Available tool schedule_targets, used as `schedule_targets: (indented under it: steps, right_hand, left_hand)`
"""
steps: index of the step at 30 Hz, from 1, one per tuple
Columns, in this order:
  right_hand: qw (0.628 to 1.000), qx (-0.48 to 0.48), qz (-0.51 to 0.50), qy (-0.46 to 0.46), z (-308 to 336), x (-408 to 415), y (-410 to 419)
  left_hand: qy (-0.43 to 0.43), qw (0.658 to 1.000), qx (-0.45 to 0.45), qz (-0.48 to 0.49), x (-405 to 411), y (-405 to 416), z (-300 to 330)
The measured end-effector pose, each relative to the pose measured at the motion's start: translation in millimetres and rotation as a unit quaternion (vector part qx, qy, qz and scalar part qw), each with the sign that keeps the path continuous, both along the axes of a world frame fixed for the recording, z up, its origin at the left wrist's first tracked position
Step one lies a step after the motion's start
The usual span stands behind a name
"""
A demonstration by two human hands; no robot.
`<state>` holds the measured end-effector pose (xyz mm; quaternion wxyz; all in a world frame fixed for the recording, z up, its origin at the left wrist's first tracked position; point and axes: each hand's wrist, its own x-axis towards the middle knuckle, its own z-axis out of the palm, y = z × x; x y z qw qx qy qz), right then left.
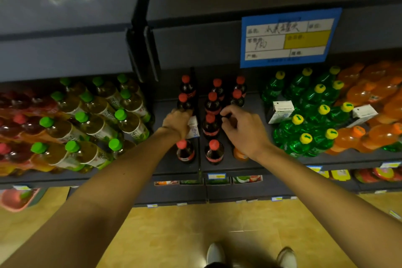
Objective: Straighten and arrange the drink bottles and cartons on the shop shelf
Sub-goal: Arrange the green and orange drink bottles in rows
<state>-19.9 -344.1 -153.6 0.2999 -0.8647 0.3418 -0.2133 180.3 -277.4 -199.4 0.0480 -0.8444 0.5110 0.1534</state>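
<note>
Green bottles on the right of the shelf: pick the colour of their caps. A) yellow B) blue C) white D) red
A: the green bottles right of the dark cola bottles all carry yellow caps; red caps sit only on the cola bottles between the hands.

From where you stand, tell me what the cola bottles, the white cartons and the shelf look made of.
Cola bottles: clear glossy plastic, judging by highlights on the dark liquid, with matte red screw caps.
White cartons: coated paperboard, seemingly; flat printed faces, folded edges.
Shelf: dark painted metal, probably; thin straight lip with a dull sheen.
Left hand grips one bottle.
</note>
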Motion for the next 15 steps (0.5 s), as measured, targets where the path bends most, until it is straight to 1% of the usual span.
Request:
schedule_targets:
  steps: [7, 12, 15]
  right_hand:
    - [1.000, 0.017, 0.021, -0.010, -10, 3, 13]
    - [0.999, 0.028, 0.008, -0.015, -18, -5, 18]
    - [1.000, 0.026, 0.003, -0.016, -21, -14, 17]
  left_hand:
    - [-0.034, 0.999, 0.043, 0.001, 4, -3, -10]
    - [-0.039, 0.997, 0.066, -0.001, -2, -13, -22]
    - [-0.046, 0.997, 0.062, 0.003, -1, -18, -28]
